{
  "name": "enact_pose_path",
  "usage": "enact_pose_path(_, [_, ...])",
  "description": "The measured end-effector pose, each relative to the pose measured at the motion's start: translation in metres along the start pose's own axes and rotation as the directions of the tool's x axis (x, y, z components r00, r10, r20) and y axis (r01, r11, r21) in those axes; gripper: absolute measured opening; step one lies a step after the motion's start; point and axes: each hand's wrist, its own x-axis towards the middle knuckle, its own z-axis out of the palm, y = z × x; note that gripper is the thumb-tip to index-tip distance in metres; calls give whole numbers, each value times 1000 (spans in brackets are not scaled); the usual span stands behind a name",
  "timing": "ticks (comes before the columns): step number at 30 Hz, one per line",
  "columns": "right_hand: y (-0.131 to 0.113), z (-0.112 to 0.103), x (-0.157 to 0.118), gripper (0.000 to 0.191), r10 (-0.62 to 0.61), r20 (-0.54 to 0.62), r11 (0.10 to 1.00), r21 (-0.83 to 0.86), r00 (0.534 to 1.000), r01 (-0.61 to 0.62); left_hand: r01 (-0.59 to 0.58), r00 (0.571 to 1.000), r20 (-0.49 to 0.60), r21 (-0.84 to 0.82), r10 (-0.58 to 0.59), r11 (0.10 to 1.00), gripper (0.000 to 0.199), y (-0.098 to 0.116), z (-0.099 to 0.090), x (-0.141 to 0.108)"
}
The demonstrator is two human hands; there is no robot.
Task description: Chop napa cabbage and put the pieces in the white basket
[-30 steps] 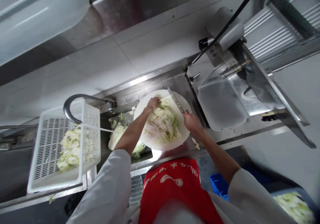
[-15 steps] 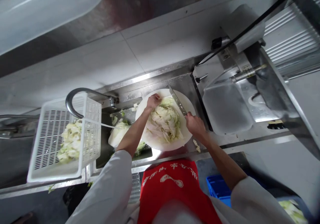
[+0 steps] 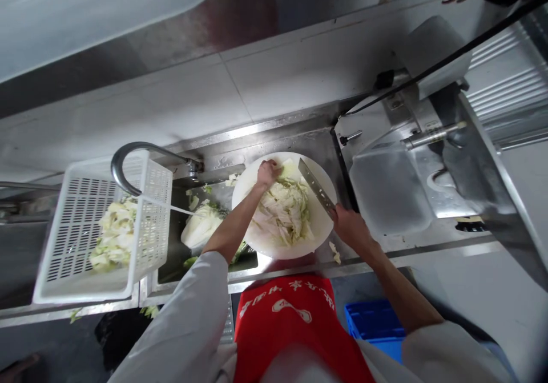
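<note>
A heap of cut Chinese cabbage (image 3: 283, 209) lies on a round white cutting board (image 3: 322, 228) set over the sink. My left hand (image 3: 268, 173) is closed, its fingers curled against a pale piece of cabbage at the far side of the heap. In my right hand (image 3: 351, 228) is the handle of a kitchen knife (image 3: 315, 186). Its blade, dotted with holes or light spots, slants over the right part of the board, with the tip pointing away from me.
Left of the board, water runs from a curved faucet (image 3: 124, 169) onto a cabbage (image 3: 201, 226) in the sink. A white plastic basket (image 3: 158, 217) holds cut cabbage. A metal slicing machine (image 3: 428, 137) stands at the right. Below is a blue crate (image 3: 374, 320).
My right hand and the knife have shifted right, away from the cabbage heap. My left hand has slid slightly right along the heap's far side.
</note>
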Motion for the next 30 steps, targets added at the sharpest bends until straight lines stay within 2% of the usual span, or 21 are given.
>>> enact_pose_path(2, [-17, -12, 10, 39, -26, -38, 1000, -5, 999, 25, 11, 996, -89, 24, -9, 1000, 30, -5, -2, -5])
enact_pose_path(3, [-26, -17, 17, 39, -50, -56, 999, -6, 997, 49, 14, 995, -100, 39, -10, 999, 30, -9, -4, -8])
enact_pose_path(6, [-50, -29, 38, 36, -134, -71, 991, -3, 988, 134, 10, 1000, -26, 80, -8, 997, 27, -20, -7, -15])
enact_pose_path(8, [-55, -31, 47, 36, -175, -39, 985, -4, 984, 174, 21, 999, 22, 105, -23, 994, 20, -22, -6, -18])
enact_pose_path(11, [-42, -26, 47, 35, -176, 28, 983, -41, 984, 177, 66, 996, 47, 131, -73, 989, 15, -19, -4, -16])
enact_pose_path(15, [-13, -25, 29, 35, -142, 76, 982, -113, 987, 150, 96, 994, 36, 105, -100, 990, 14, -16, -5, -13])
enact_pose_path(18, [-10, -32, 23, 37, -139, 55, 981, -127, 989, 145, 90, 995, -35, 9, -89, 996, 16, -26, -13, -16])
enact_pose_path(22, [-35, -46, 42, 39, -207, -30, 973, -107, 978, 203, 24, 970, -237, -87, -44, 996, 26, -45, -26, -25])
enact_pose_path(23, [-43, -49, 51, 39, -240, -39, 966, -105, 970, 235, 0, 973, -229, -92, -21, 996, 26, -47, -26, -28])
enact_pose_path(25, [-56, -52, 71, 36, -305, -26, 947, -115, 952, 300, -7, 993, -115, -87, -3, 996, 20, -48, -25, -32])
enact_pose_path(27, [-62, -53, 87, 35, -346, 7, 929, -138, 938, 344, 49, 999, 14, -30, -49, 998, 14, -45, -20, -34])
enact_pose_path(30, [-54, -50, 96, 34, -377, 54, 911, -160, 925, 381, 146, 987, 59, 90, -152, 985, 13, -39, -14, -30])
